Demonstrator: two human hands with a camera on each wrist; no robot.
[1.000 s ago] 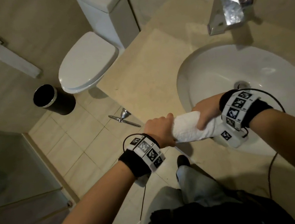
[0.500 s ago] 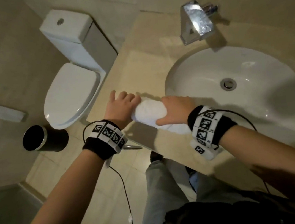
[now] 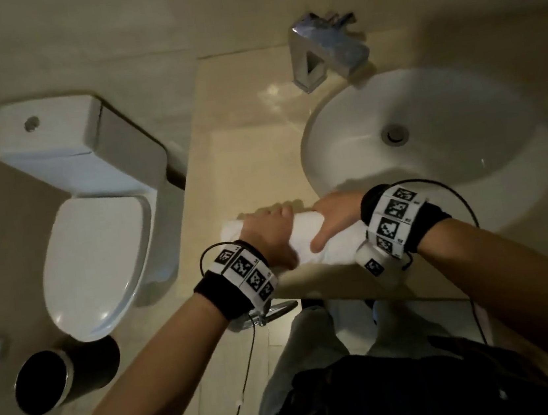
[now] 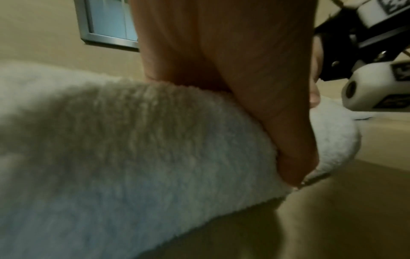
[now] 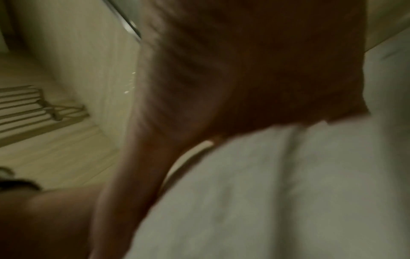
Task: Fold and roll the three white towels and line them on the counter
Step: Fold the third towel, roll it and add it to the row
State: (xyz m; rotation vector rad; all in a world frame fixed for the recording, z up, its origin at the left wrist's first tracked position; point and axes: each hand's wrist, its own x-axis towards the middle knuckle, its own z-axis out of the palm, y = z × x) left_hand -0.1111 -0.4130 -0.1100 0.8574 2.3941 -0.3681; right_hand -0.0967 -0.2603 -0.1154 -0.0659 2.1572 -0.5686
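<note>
One rolled white towel (image 3: 307, 237) lies crosswise on the beige counter (image 3: 243, 163), near its front edge and just left of the sink. My left hand (image 3: 268, 232) wraps the roll's left part, fingers curled over the far side. In the left wrist view the thumb (image 4: 277, 122) digs into the towel (image 4: 133, 157). My right hand (image 3: 332, 214) holds the right part, thumb spread across the near side. The right wrist view is blurred: palm (image 5: 244, 70) over towel (image 5: 266, 192). No other towels are in view.
A white oval sink (image 3: 428, 126) with a chrome faucet (image 3: 325, 49) fills the counter's right side. Bare counter lies behind the towel. Beyond the counter's left edge stand a toilet (image 3: 95, 250) and a black bin (image 3: 55, 379) on the tiled floor.
The rolled towel went from mid-air at the counter's front edge leftward and down onto the counter. My left hand, briefly spread at the roll's end, now wraps it.
</note>
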